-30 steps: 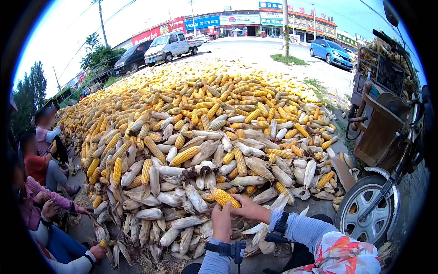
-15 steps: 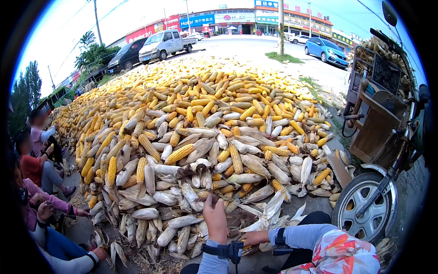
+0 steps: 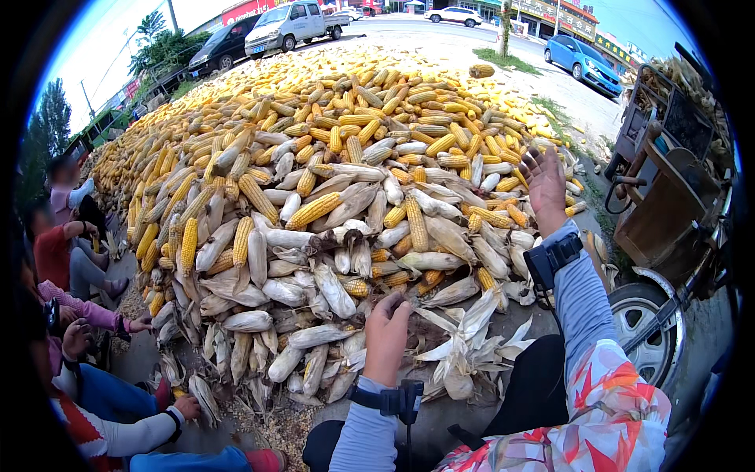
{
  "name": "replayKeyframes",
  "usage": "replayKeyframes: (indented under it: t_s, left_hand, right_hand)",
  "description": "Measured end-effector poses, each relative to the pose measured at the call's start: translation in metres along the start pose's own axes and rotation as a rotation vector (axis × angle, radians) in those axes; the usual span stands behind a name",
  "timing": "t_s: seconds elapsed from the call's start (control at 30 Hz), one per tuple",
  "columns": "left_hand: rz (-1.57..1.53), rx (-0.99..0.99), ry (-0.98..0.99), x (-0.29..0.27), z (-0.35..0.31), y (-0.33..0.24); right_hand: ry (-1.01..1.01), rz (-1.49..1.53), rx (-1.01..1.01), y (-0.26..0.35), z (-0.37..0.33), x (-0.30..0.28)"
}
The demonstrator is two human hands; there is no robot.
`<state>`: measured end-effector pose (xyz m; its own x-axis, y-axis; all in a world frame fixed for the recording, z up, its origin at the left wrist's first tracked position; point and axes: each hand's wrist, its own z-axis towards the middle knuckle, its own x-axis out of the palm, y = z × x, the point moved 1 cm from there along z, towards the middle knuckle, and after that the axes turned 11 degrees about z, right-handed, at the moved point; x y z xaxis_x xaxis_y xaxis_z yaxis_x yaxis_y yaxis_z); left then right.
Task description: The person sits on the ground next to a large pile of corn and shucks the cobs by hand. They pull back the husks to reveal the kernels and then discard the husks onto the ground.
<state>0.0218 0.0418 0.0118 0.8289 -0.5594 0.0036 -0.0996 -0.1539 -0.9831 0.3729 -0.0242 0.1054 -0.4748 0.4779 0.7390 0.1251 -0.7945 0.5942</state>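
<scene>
A large heap of corn ears fills the ground before me, bare yellow ones mixed with ears in pale dry husks. My right hand is raised over the heap's right side, fingers spread and nothing in them. Beyond it, a single corn ear shows against the bright pavement, seemingly in the air. At the heap's near edge, my left hand has loosely curved fingers a little apart, close to husked ears; no ear shows in it. Peeled-back husks lie just right of it.
Several people sit along the left side; one person's hand is near a husk. A cargo tricycle stands close on the right, its wheel near my right arm. Parked vehicles, including a blue car, are at the back.
My right hand has swung up and forward from low beside my left hand and is now open. A corn ear now shows beyond it. My left hand has shifted slightly; the view has tilted down.
</scene>
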Motion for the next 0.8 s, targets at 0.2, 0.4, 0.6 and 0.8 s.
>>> replayKeyframes:
  t_s: [0.2,0.4,0.6,0.8]
  left_hand:
    - [0.401,0.100,0.157,0.008,-0.001,0.018]
    - [0.823,0.244,-0.010,-0.004,-0.016,-0.005]
    - [0.425,0.216,-0.175,-0.038,-0.029,-0.030]
    - [0.746,0.318,0.085,-0.002,-0.047,-0.010]
  right_hand:
    - [0.452,-0.436,0.909,-0.061,-0.128,-0.014]
    - [0.604,-0.235,1.432,-0.125,-0.243,-0.029]
    - [1.022,-0.965,1.052,-0.179,-0.268,-0.090]
    - [0.576,-0.606,1.295,-0.183,-0.358,-0.158]
